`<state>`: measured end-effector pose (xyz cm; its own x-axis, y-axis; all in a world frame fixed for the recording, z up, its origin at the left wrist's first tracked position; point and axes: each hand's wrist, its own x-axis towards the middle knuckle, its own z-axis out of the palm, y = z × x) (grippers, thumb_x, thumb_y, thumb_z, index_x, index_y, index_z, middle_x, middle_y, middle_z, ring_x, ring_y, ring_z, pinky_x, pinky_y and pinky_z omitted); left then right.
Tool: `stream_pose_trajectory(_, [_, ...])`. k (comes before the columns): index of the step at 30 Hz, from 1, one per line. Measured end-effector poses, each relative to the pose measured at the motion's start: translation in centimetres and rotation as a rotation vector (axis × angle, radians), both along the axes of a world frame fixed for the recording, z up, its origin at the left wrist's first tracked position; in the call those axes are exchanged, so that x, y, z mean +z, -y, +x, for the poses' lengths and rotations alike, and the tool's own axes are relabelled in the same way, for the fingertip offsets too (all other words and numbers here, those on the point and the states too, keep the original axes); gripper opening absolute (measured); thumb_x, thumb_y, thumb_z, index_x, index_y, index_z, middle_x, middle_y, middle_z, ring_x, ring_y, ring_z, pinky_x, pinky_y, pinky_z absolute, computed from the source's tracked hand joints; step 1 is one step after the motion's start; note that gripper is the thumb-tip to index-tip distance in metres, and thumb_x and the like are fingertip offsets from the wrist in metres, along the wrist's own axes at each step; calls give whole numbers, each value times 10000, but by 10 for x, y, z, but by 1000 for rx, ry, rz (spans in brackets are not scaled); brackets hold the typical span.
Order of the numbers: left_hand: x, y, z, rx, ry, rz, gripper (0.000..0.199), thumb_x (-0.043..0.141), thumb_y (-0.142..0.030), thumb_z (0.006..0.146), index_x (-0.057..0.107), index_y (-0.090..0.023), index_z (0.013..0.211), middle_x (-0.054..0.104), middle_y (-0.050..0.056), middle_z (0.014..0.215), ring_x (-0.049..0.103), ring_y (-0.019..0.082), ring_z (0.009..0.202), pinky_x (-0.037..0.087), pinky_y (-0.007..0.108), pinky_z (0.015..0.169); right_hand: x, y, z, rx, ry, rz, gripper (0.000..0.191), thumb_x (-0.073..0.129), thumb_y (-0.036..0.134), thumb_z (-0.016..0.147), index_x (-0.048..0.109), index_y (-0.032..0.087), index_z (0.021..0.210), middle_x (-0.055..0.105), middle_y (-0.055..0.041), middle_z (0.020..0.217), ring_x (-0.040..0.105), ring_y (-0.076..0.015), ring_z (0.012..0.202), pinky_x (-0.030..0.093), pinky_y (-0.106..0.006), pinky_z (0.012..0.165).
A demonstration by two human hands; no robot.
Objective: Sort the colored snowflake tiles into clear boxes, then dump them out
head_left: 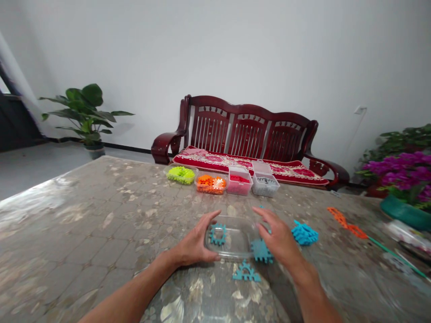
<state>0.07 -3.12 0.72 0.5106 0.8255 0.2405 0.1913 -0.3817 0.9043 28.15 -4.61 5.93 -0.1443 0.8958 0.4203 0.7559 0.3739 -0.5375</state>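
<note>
A clear plastic container (235, 253) sits low over the table in front of me. My left hand (198, 240) curves around its left end, thumb at the near side and fingers at the far side. At the right end, my right hand (276, 231) holds the rim with thumb and fingers. A blue square ring-shaped toothed piece (212, 235) shows through the clear plastic; whether it lies inside or beneath, I cannot tell. Partly under the right edge is a flat blue toothed square (262, 252). Nearer me lies a blue triangular toothed piece with an arched cutout (246, 272).
Along the far edge stand containers of yellow-green pieces (181, 175), orange pieces (211, 184), red pieces (239, 180) and grey pieces (266, 184). A blue pile (305, 233) lies right of my hand. Farther right are joined orange pieces (346, 223) and a green stick (393, 254).
</note>
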Motion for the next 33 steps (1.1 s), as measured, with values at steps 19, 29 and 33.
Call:
stream_pose_trajectory(19, [-2,-2,-1,3,-29,24,993,807,-299,639,296,-246,1489,361,132,1504,464,345,1342,382,511,1138,-48,11,111,-195,346,-297,765,463,25,614,594,213,1344,628,-86,1355,533,-255,1277,348,-447,1134])
stream_pose_trajectory(29, [-2,-2,-1,-4,-42,40,992,814,-304,651,299,-264,1499,369,119,1503,465,342,1338,408,511,1126,-40,11,98,-262,446,-325,483,564,84,618,679,193,1075,683,-108,1111,612,-282,1109,440,-380,984])
stream_pose_trajectory(33, [-3,-2,-1,2,-47,49,995,816,-301,655,297,-267,1503,379,116,1498,463,349,1341,410,513,1127,-26,16,90,-364,394,-288,428,613,171,655,645,212,1079,692,-106,1114,632,-299,1084,466,-391,930])
